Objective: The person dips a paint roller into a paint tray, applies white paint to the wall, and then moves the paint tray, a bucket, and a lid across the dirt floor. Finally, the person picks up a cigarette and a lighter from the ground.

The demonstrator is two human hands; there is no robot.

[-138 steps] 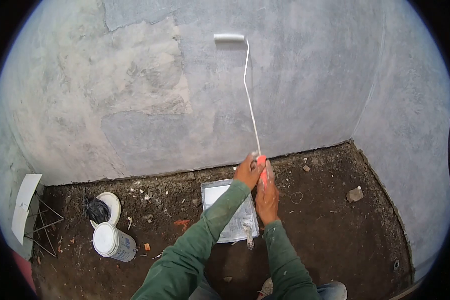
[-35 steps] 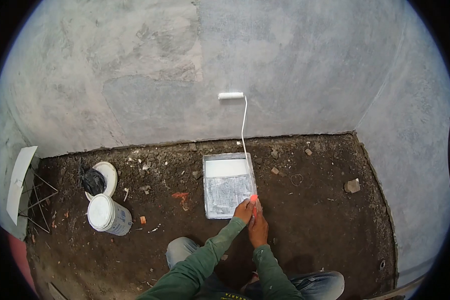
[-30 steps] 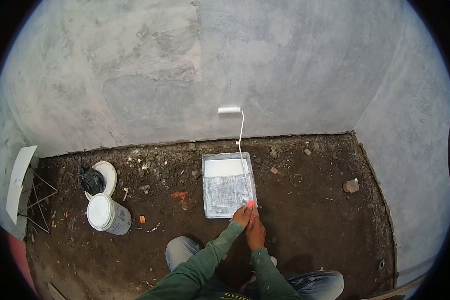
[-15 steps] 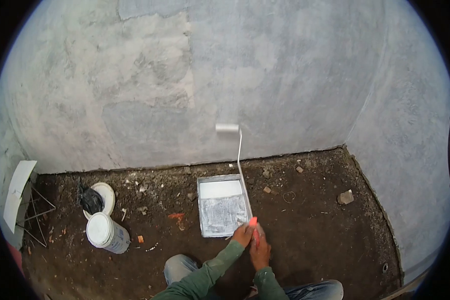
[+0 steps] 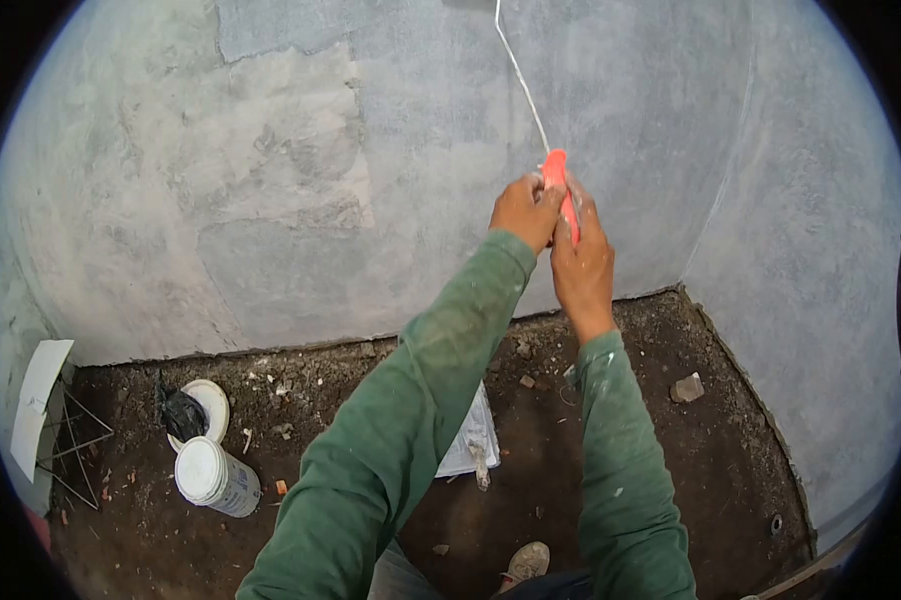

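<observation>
Left hand (image 5: 527, 210) closed round the upper part of the red handle (image 5: 560, 190), fingers curled; right hand (image 5: 585, 265) wrapped on the lower part of the same handle, just below and to the right in my view. Both grips shut on it, neither spread. Handle sits upper middle-right of my head view, in front of the grey wall (image 5: 420, 150). Long axis runs close to upright, top end tipped a bit left. White rod (image 5: 522, 80) comes out of the top end, slants up and left, bends near the top, then goes out of view at the upper edge; I can't see the roller end properly, only a dark patch up there. Left green sleeve (image 5: 400, 390) crosses low-left to upper-right and blocks most of the tray (image 5: 457, 462) on the dirt floor (image 5: 320, 540); I get only its lower right part, with a paint-smeared brush (image 5: 479, 466) at the edge. Right green sleeve (image 5: 620, 460) comes up on the other side. Off to the left: white bucket (image 5: 217, 476), round white lid (image 5: 213, 405) just behind it, black plastic bag (image 5: 182, 415) on the lid, pale panel (image 5: 40, 400) with thin metal legs farther left. One stone chunk (image 5: 687, 388) right of the right sleeve. Shoe (image 5: 526, 562) at bottom, between the sleeves.
</observation>
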